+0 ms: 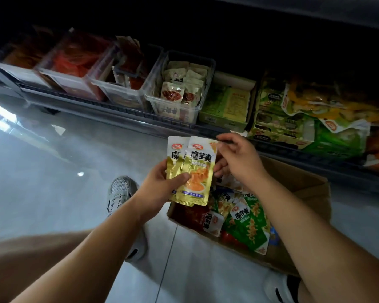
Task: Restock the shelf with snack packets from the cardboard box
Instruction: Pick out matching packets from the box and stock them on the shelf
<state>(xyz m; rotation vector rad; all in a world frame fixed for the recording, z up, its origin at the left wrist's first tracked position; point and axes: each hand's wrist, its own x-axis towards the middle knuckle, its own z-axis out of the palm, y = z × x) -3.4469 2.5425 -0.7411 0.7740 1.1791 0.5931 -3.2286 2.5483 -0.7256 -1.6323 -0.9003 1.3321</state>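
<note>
In the head view, your left hand (162, 182) gripped a fanned bunch of gold packets (197, 171) low down, thumb pressed across the front and fingers curled behind. Your right hand (239, 160) pinched the top right corner of the front packet between thumb and forefinger. The bunch hung over the near left corner of the cardboard box (304, 178), which sat on the floor (53, 171) just in front of the shelf (127, 113). More snack packets, among them green packets (249, 224), lay loose inside the box.

The likeliest trouble was a slip. The foil looked slick and the packets were splayed, not squared. Your thumb bore mainly on the front one, so a back packet could have slid out. From that spot it could have landed on the floor beside the box, not in it.

A tug at that pinched corner could have dragged the whole fan askew, or loosened your left grip.

Misplacing was the other risk. The shelf was dim, and no row of matching gold packets showed. The clear bin (177, 99) held beige packets and looked nearly full. The bins further left were too blurred to read, so you could easily have picked the wrong slot
</note>
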